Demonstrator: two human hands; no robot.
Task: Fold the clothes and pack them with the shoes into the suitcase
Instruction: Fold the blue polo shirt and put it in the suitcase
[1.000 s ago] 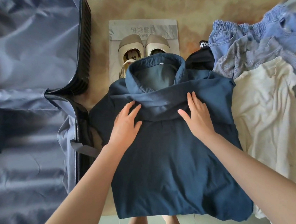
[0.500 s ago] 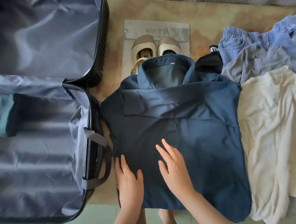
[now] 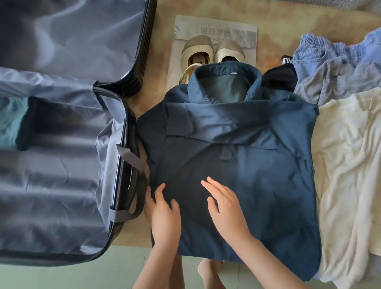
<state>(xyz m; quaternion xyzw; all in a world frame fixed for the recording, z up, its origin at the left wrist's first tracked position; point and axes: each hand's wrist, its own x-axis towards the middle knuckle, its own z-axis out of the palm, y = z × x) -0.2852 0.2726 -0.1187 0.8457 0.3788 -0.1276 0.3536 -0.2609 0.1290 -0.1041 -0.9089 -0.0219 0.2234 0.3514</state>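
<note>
A dark blue collared shirt [image 3: 248,158] lies folded on the tan surface, collar away from me. My left hand [image 3: 163,210] rests flat on its lower left part, fingers straight. My right hand [image 3: 225,206] lies flat beside it on the shirt's lower middle. The open suitcase [image 3: 127,148] with grey lining sits to the left, a folded teal garment [image 3: 3,124] showing through its divider. A pair of beige shoes [image 3: 212,50] stands on a grey bag [image 3: 240,31] behind the collar.
To the right lie a cream top [image 3: 351,161], a grey garment [image 3: 337,79], light blue shorts [image 3: 326,51] and a black item [image 3: 279,76]. The tan surface [image 3: 199,7] ends near me at a green floor [image 3: 60,286]. My feet show below the shirt.
Both hands have slid from the shirt's upper chest down to its lower left part. The view has shifted left, showing more of the suitcase.
</note>
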